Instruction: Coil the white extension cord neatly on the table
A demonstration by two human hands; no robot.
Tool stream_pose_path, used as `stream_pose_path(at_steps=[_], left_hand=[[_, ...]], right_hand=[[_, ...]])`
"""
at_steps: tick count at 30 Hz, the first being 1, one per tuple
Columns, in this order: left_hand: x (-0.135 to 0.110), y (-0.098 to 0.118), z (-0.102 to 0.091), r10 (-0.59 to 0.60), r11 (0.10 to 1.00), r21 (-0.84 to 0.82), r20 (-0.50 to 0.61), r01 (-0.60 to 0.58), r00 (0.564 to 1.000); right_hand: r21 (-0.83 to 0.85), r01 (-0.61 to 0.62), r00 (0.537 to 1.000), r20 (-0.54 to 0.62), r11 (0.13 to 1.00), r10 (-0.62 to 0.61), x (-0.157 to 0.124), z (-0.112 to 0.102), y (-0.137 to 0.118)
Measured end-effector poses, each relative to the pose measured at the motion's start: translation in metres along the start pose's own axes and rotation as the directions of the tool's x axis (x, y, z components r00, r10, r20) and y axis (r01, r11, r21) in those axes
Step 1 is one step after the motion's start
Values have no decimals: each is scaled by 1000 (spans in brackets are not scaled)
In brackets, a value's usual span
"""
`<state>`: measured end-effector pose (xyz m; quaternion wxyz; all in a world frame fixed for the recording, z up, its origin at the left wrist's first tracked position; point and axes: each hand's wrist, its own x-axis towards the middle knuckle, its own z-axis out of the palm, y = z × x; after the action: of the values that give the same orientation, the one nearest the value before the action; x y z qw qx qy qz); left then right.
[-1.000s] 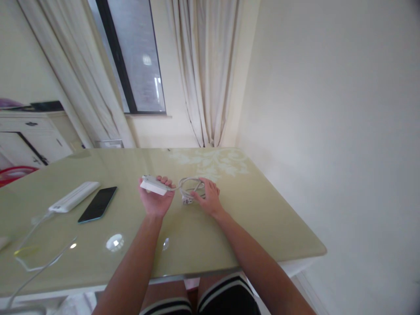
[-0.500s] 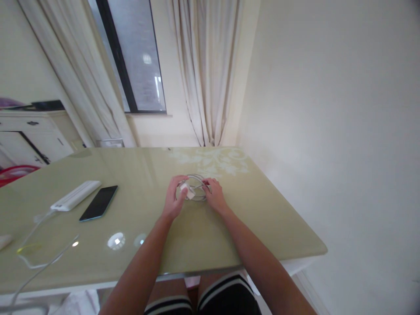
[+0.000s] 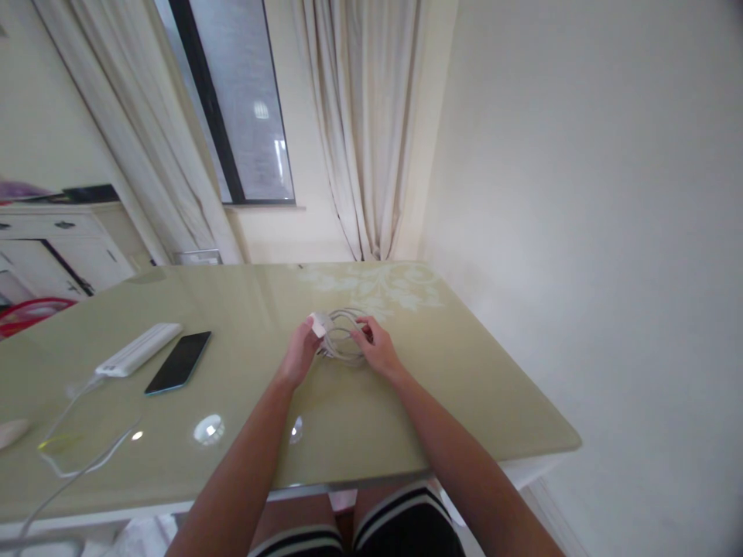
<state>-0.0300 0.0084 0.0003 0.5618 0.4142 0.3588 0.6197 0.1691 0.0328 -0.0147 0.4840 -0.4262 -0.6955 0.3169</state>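
A pale grey cable [image 3: 347,312] is wound into a loose round coil just over the middle of the table. At its left side is a white block-shaped charger plug [image 3: 319,325]. My left hand [image 3: 298,353] is closed round the plug, with the thumb and fingers on its near side. On the opposite side, my right hand [image 3: 379,348] has its fingers curled round the coil's right edge. Several loops of cable span the gap between my hands. How the cable meets the plug cannot be made out.
To the left, a white power strip [image 3: 139,350] lies beside a dark phone [image 3: 179,362]. Its white cord [image 3: 63,473] runs off the near edge, with a yellow tie. A whitish rounded object [image 3: 12,432] sits at far left. A wall [image 3: 580,232] borders the table's right side.
The plug has moved left and slightly up, from inside the coil to its left edge, along with my left hand. My right hand stays on the coil's right side.
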Motion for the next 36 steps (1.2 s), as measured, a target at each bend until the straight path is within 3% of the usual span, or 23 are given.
stream_pose_path(at_steps=[8,12,18,23,32,36], left_hand=[[-7,4,2,4,999,35,46,-5,999],[-5,5,6,45,993,-107,3,-44,999],[-3,6,12,-49,939,-345,-111,8,993],[-2,9,13,-145,921,-382,-154,76,977],[-4,14,13,-141,917,-396,-182,58,973],[-3,13,16,-29,924,-379,-217,-57,976]], right_hand=[[25,5,1000,12,1000,-5,-3,0,-5],[-3,25,1000,8,1000,-25,-3,-1,-8],[-60,118,992,49,991,-115,-3,-1,-8],[-130,290,954,115,948,-276,-6,-2,-9],[-316,436,895,251,843,-369,-8,-11,-21],[-382,525,846,330,760,-419,-10,-12,-28]])
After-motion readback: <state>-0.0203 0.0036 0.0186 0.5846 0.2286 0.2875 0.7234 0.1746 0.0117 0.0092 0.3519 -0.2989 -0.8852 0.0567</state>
